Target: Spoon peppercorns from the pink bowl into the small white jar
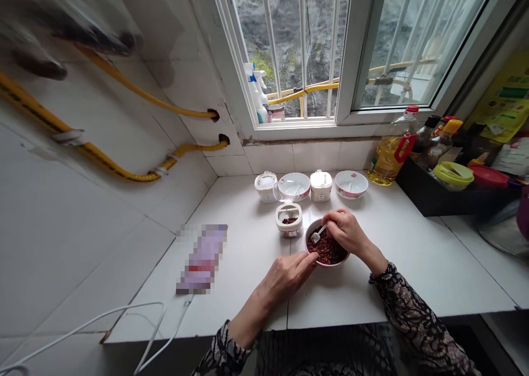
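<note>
My right hand [346, 230] pinches the handle of a small white spoon [316, 237], its scoop down at dark red dried bits [324, 250] that look like peppercorns. These fill much of a bowl [330, 265] with a pale rim. Against the bowl's near left side my left hand [291, 271] rests, thumb and fingers gripping the edge. Just behind it stands a seasoning jar [289, 230] with its lid up and some of the same bits inside. Part of the bowl is hidden by my right hand.
Along the back stand a jar of white grains [265, 187], a closed jar [321, 186] and two flowered bowls [294, 187], [351, 184]. An oil bottle [386, 158] and a black bottle rack [430, 194] are at right. A blurred purple phone-like object [202, 260] trails a white cable [159, 321] at left.
</note>
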Action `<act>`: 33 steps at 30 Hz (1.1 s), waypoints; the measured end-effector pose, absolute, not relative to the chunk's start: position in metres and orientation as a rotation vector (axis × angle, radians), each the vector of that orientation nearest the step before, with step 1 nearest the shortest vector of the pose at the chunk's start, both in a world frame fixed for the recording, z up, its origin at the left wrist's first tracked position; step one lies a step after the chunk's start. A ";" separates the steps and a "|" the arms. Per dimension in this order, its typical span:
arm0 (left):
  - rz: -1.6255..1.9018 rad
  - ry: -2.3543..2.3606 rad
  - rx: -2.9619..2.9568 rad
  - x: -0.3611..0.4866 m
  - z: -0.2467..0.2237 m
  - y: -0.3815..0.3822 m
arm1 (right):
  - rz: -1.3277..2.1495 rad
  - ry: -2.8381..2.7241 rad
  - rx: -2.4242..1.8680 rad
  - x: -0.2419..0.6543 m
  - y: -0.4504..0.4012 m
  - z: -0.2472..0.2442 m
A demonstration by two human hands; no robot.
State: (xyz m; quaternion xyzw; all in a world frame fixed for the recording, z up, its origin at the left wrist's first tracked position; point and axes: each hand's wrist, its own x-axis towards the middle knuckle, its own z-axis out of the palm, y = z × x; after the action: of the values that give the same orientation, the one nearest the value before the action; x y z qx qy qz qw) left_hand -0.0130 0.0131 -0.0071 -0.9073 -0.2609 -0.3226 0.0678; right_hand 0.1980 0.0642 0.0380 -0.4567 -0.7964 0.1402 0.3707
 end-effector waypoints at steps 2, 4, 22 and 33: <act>-0.985 -0.778 -2.732 -0.013 -0.007 0.013 | 0.398 -2.019 -1.192 0.199 0.064 0.038; -0.993 -0.773 -2.728 -0.013 -0.007 0.013 | 0.427 -2.034 -1.189 0.199 0.065 0.038; -0.996 -0.785 -2.725 -0.012 -0.007 0.013 | 0.569 -1.976 -1.192 0.196 0.066 0.039; -1.010 -0.776 -2.737 -0.012 -0.005 0.012 | 0.986 -1.619 -1.221 0.198 0.067 0.039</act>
State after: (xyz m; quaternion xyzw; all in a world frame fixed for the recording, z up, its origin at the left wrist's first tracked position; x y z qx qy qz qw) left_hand -0.0118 0.0124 -0.0054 -0.9049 -0.2566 -0.3340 0.0612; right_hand 0.1978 0.0668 0.0392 -0.4892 -0.6485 0.3951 0.4290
